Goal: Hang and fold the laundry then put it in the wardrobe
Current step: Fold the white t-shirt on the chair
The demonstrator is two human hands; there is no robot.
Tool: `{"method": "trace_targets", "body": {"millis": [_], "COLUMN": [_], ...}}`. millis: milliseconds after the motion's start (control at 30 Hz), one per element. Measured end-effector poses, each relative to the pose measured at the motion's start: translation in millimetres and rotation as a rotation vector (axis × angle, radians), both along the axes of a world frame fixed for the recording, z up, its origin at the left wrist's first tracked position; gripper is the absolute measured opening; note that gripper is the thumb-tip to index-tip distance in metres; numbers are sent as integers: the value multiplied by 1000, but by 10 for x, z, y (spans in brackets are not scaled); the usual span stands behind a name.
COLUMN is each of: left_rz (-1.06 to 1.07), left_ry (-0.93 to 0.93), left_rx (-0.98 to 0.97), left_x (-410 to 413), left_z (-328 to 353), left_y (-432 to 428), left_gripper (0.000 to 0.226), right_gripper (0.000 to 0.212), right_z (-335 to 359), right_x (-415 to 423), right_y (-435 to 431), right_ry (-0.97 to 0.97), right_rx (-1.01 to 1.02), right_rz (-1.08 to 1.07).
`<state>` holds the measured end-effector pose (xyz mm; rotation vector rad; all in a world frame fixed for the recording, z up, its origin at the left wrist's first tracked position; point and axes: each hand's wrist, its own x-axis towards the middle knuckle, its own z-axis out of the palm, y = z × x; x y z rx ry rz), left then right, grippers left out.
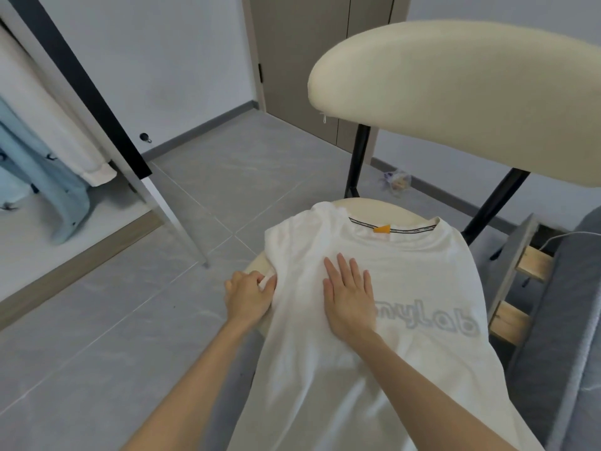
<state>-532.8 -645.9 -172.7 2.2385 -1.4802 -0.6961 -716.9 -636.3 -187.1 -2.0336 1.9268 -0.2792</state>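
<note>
A white T-shirt with grey lettering and an orange neck tag lies spread over the round cream seat of a chair, its hem trailing toward me. My left hand grips the shirt's left edge at the seat's rim, where the sleeve side is folded in. My right hand lies flat, fingers spread, pressing on the shirt's chest. The open wardrobe stands at the left with a white garment and a light blue garment hanging inside.
The chair's cream backrest on black struts rises behind the seat. A grey bed frame with exposed wooden slats is at the right. A small plastic bag lies on the grey tiled floor by the wall.
</note>
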Motion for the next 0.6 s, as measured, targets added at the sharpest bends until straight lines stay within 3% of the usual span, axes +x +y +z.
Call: {"method": "trace_targets", "body": {"millis": [100, 233, 367, 533, 600], "left_rz": [58, 342, 598, 535, 530], "left_ry": [153, 488, 722, 837, 907], "left_rx": [-100, -220, -317, -363, -404], "left_x": [56, 163, 529, 659, 562], "left_z": [41, 225, 433, 601, 693], "left_y": [-4, 41, 6, 75, 100], "left_gripper": [29, 28, 22, 21, 20], "right_gripper": [73, 53, 52, 52, 50], "right_z": [12, 70, 158, 294, 436], "right_x": [-23, -71, -81, -104, -128], "right_y": [0, 2, -3, -93, -91], "right_ry": [7, 62, 54, 32, -138], "right_rx": [37, 128, 217, 329, 346], "right_rz": [31, 75, 65, 76, 36]}}
